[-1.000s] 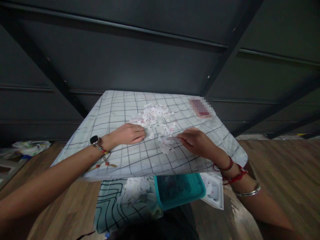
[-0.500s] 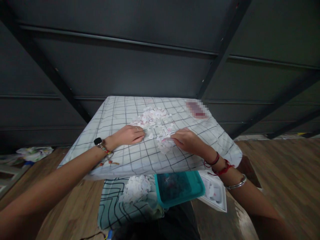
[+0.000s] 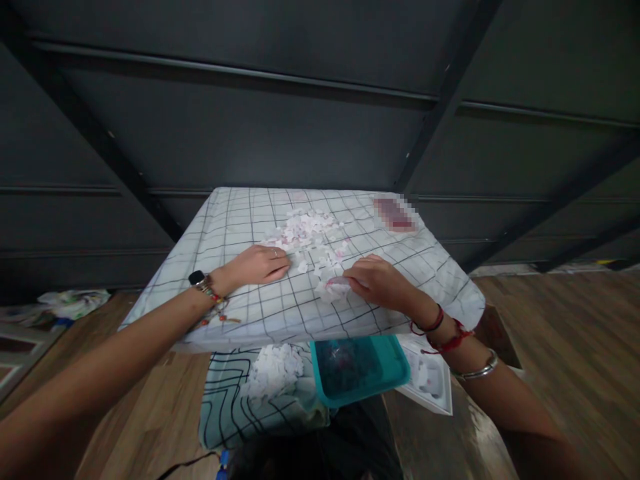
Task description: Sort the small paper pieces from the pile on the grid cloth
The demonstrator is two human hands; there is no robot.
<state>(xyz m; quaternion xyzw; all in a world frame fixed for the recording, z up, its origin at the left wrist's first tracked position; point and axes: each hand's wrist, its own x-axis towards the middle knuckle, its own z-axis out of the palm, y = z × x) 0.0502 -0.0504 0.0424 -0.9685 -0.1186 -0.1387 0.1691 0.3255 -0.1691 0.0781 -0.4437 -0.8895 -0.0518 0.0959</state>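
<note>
"On the table (image 3: 280, 313)?"
"White scraps (image 3: 305, 229), likely central so both hands reach."
"Left hand (image 3: 257, 265)?"
"Fingers curled beside them; whether gripping, I can't tell."
"Right hand (image 3: 376, 281)?"
"Pinching a thin pale piece (image 3: 339, 281) endwise, leaving its tip free over scraps."

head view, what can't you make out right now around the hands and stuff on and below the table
All in the head view:
Left hand: its curled fingers hide whatever may be underneath.
Right hand: too blurred to tell gripping from touching.
Paper scraps: any print is too small.
Pink-red item: masked by pixelation.
Teal tub: contents dark and blurred.
White box: partly hidden behind the tub.
</note>
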